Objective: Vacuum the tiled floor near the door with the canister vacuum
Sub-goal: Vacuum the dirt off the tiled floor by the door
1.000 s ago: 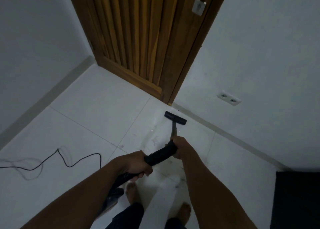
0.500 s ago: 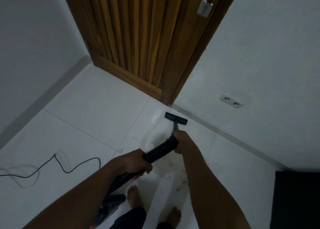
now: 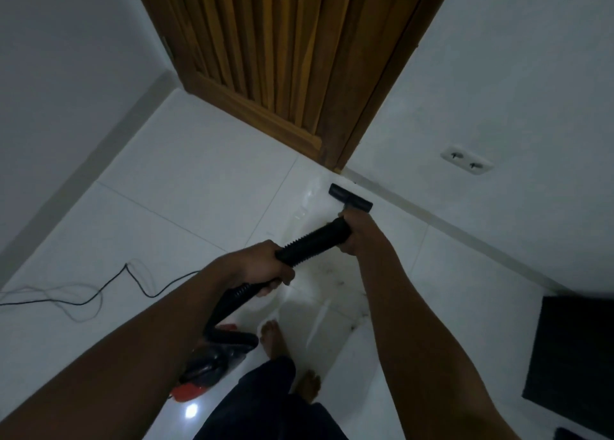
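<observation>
White gloss tile floor (image 3: 186,180), pale grout lines. The widest bare stretch lies left of the hose and runs up to the grey skirting of the left wall (image 3: 66,57). The right wall (image 3: 515,74) is white, and its skirting runs diagonally along the floor edge. A brown slatted wooden door (image 3: 282,47) closes the far corner between the two walls, its bottom rail at floor level. A black mat (image 3: 574,356) lies at the near right edge, well apart from the nozzle.

Canister vacuum (image 3: 212,363): red and black body on the floor beside the person's bare left foot (image 3: 270,336), partly hidden by the left forearm. A black ribbed hose (image 3: 315,240) rises from it and bends forward. The left hand (image 3: 262,266) has its fingers curled round the hose at mid-length. The right hand (image 3: 357,230) grips the hose's front end, where it meets the tube. The nozzle (image 3: 350,197) is black and T-shaped. It lies flat on the tile just beside the right skirting, near the foot of the door frame. Contact with the skirting: cannot tell.

A thin black cable (image 3: 99,290) loops over the tile at left. A double socket (image 3: 466,160) sits low on the right wall.
</observation>
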Demonstrator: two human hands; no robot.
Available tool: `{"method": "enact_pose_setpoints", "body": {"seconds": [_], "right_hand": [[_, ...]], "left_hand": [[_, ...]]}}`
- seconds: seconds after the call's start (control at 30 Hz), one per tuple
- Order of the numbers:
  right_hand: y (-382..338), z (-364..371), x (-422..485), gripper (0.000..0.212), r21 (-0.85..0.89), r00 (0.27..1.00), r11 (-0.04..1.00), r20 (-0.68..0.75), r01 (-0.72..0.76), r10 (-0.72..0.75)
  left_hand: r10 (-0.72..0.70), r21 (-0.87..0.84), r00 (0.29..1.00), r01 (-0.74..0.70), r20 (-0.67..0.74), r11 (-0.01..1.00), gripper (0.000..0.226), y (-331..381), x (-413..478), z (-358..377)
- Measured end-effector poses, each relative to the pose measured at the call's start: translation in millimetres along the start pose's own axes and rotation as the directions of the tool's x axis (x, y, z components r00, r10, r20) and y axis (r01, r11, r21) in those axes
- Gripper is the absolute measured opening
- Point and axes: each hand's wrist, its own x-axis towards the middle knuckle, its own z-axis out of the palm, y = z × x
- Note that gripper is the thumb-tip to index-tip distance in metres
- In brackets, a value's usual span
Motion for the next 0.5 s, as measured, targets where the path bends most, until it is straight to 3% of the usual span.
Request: {"method": "enact_pose_setpoints", "body": {"seconds": [0.1,0.23,0.33,0.4,0.5], "right_hand": [[17.2,-4.5,-0.8,0.041,0.002,0.998,0.998,-0.006,-0.059,0.059],[13.2,-8.8,-12.4,0.02,0.045,0.969,0.969,-0.038,-0.244,0.246],[16.1,-12.5,-29.0,0.013,-0.01,0.993,0.993,-0.024,-0.115,0.115],[32.7,-17.3,-43.3,0.02,0.002,0.999,1.0,0.026,-0.026,0.026],[65.5,-25.6,-74.4,0.037,0.097,0.995,0.993,0.081,-0.069,0.061]], "left_hand": [[-0.015,0.057,1.0,0.015,0.012,0.998,0.017,0.2,-3.1,0.5],[-0.041,0.078,0.999,0.039,0.022,0.996,0.013,-2.9,0.0,21.8],[-0.048,0.042,0.995,0.044,0.09,0.998,0.019,-11.8,-5.5,28.8],[-0.073,0.063,0.981,0.062,0.179,0.996,0.021,-18.1,-14.4,25.8],[-0.145,0.129,0.947,0.112,0.288,0.985,0.017,-26.2,-28.3,25.9]]}}
